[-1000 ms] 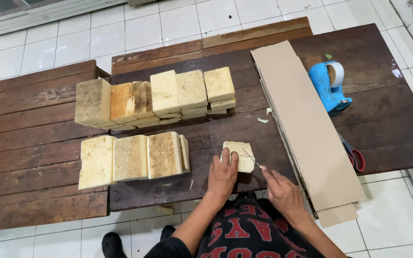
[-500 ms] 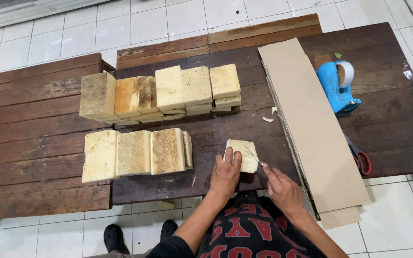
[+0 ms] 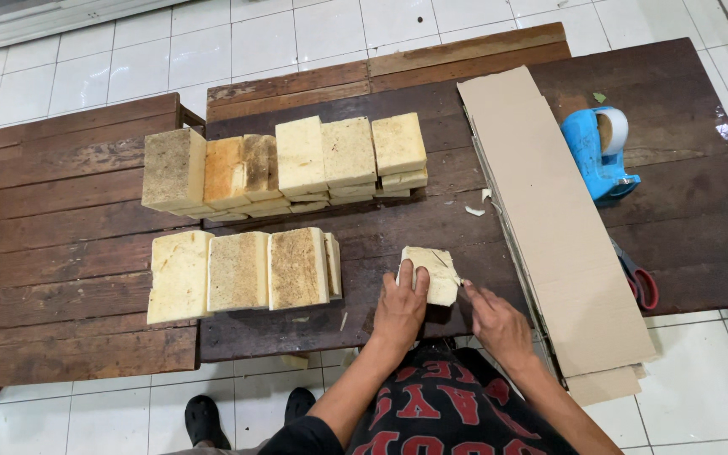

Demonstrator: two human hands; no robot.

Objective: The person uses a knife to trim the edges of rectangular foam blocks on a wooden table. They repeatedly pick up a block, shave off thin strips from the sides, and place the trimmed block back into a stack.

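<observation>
One pale yellow, roughly square block (image 3: 431, 274) with faint scored lines lies at the near edge of the dark wooden tabletop (image 3: 701, 211). The left hand (image 3: 399, 310) presses flat on it, fingers spread; the right hand (image 3: 495, 322) pinches its right edge.

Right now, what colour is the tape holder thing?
Bright blue: the tape dispenser, seen clearly in the head view.

Nine pale blocks (image 3: 301, 268), one cardboard strip (image 3: 549, 219), one blue tape dispenser (image 3: 597, 153)
</observation>
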